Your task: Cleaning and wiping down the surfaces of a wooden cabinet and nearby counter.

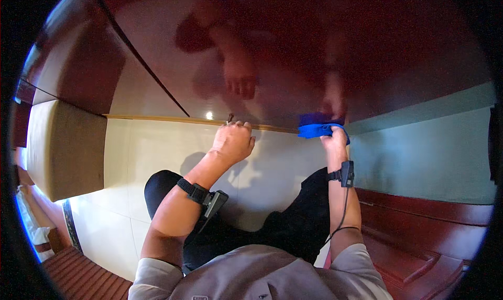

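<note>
In front of me stands a glossy dark red cabinet panel (pixel 275 64) that mirrors both arms. My right hand (pixel 334 139) holds a folded blue cloth (pixel 316 130) against or just before the panel's lower edge, near the corner with the pale wall. My left hand (pixel 234 141), back of the hand up, has its fingers at a small metal handle (pixel 230 118) low on the panel; the fingertips are mostly hidden, and whether they grip it cannot be told.
Pale floor tiles (pixel 157 154) lie under my bent legs. A beige padded stool or seat (pixel 74 150) stands at the left, a brown ribbed mat (pixel 86 278) at the lower left. The bluish wall (pixel 424 158) and dark red wooden furniture (pixel 416 237) bound the right side.
</note>
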The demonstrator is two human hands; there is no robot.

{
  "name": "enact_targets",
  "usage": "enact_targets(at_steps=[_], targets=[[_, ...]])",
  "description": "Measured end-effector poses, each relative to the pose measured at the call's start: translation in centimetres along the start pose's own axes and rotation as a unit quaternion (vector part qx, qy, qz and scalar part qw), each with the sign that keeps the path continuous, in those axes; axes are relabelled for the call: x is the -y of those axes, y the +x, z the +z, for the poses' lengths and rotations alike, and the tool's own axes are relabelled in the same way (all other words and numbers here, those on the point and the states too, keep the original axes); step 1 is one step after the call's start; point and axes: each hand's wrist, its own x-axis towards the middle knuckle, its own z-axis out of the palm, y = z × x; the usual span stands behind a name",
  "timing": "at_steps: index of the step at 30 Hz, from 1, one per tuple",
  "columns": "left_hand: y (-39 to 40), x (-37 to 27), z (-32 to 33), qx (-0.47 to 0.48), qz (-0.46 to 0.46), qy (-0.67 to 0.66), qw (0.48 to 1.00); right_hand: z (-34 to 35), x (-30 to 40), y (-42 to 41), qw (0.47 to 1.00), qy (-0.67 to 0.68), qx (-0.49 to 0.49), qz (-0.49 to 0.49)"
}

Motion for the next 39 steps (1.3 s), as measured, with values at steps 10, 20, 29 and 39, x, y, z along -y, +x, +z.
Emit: enact_targets(at_steps=[10, 20, 29, 39], targets=[[0.5, -0.7, 0.0, 0.009, 0.006, -0.024, 1.0, -1.2, -0.6, -10.5, 0.958, 0.006, 0.279, 0.066], [0.4, -6.1, -0.6, 0.015, 0.11, -0.059, 0.992, 1.3, 0.9, -24.0, 0.954, -0.069, 0.26, 0.136], [-6.7, -11.8, -0.5, 0.127, 0.103, -0.198, 0.966, 3.8, 4.2, -31.3, 0.98, 0.05, 0.177, 0.077], [-16.2, -20.7, 3.8, 0.001, -0.12, -0.992, 0.046, -2.2, -1.5, -38.7, 0.971, -0.14, 0.141, 0.133]])
